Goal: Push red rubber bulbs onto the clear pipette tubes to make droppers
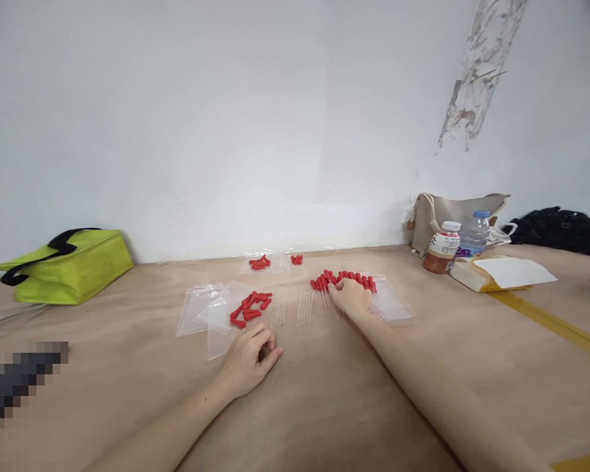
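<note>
My right hand [351,296] is closed at a row of droppers [347,275] with red rubber bulbs and thin clear tubes, its fingertips pinched on one of them. It covers part of the row. My left hand [250,359] rests on the table with loosely curled fingers, the thumb apart from them and nothing visible in between. Just beyond it, loose red bulbs [250,314] lie on clear plastic bags [219,337]. Between the hands are two groups of bare clear tubes [305,308], laid side by side.
Farther back, more red bulbs [259,263] lie by the wall. A yellow-green bag [78,265] stands left. At right are a brown drink bottle [441,249], a clear bottle [476,233], a beige bag [455,207], a box with paper [472,275] and a black heap [560,229].
</note>
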Demonstrator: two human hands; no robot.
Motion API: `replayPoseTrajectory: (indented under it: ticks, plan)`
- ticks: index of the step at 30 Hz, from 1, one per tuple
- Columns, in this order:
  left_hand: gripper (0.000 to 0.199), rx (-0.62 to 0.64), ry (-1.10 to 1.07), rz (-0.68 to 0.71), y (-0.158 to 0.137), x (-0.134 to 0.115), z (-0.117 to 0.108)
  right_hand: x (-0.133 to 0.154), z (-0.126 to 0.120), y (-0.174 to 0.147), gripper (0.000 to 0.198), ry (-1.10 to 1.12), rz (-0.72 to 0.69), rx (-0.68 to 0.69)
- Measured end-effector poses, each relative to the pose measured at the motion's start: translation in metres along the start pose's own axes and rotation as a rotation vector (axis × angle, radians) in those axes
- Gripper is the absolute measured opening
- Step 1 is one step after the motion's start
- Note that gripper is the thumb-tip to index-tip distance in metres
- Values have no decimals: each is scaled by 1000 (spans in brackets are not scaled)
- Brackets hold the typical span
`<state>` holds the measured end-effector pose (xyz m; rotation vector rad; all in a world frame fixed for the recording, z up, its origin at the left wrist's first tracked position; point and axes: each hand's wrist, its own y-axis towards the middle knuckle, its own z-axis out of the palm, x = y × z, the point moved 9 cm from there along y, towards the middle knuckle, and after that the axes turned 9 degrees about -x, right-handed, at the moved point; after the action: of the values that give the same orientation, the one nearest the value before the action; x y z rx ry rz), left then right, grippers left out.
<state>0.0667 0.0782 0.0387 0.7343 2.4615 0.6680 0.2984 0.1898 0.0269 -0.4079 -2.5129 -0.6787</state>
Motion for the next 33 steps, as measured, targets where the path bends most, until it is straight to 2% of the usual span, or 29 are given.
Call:
replayPoseTrajectory:
  ticks: [3, 6, 10, 18, 24, 28, 33]
  plan:
    - [9, 20, -26, 4, 1, -2, 0, 4, -2, -5, 29, 6, -42, -47]
    - [9, 41, -41, 7, 1, -2, 2, 17, -8, -16, 27, 5, -162, -114]
    - [9, 48, -46, -1, 2, 1, 2, 42, 0, -34, 24, -44, -325, -55]
    - [10, 43, -20, -20, 2, 3, 4, 55, 18, -39, 27, -209, -296, 96]
    - [15, -190, 291, -128, 30, 34, -24, 61, 20, -36, 24, -207, -269, 144]
    - [27, -181, 479, -220, 51, 56, -25, 62, 23, -34, 24, -194, -228, 179]
    - [30, -150, 553, -269, 62, 66, -13, 60, 26, -33, 27, -172, -210, 191]
